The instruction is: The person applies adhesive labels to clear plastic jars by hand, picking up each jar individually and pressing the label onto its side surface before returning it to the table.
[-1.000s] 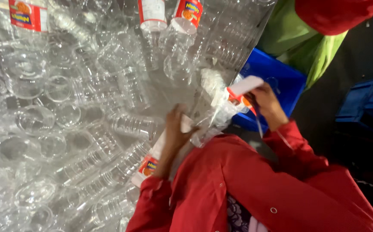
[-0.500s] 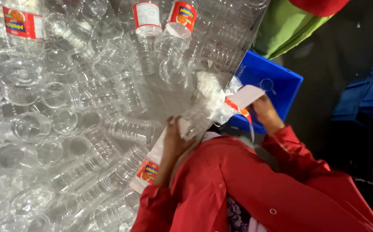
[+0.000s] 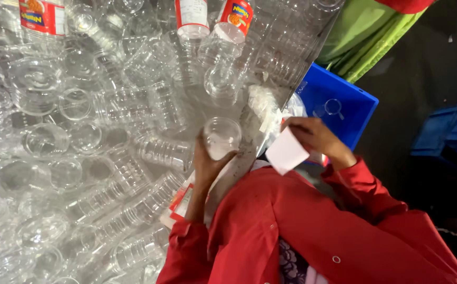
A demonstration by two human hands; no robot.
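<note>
Left hand (image 3: 206,165) is wrapped around a clear bottle (image 3: 221,138), fingers closed on its body, open mouth facing the camera. Bottle looks empty (see-through all the way down). It sits at the near right edge of the pile, just above the red sleeve (image 3: 186,252).

Right hand (image 3: 315,138) is pinched shut on a white label (image 3: 287,151), held flat and hanging off the fingers to the left. Hand is over the near edge of the blue bin (image 3: 344,113), right of the bottle, not touching it.

Blue bin: open top, mostly bare inside; a clear ring-like bit (image 3: 333,107) lies on its floor. Can't tell what else is in there, the hand covers the near part.

Pile (image 3: 81,147) fills the left and far side: clear plastic bottles, all uncapped, all appear empty, lying every which way, many mouth-up. A few far ones carry red labels (image 3: 41,16) (top left) and (image 3: 237,13) (top centre). One more red-labelled bottle (image 3: 181,200) lies just under the left forearm.

A crumpled clear wrap (image 3: 262,102) sits between the pile and the bin. Green cloth (image 3: 365,37) hangs far right, behind the bin.
</note>
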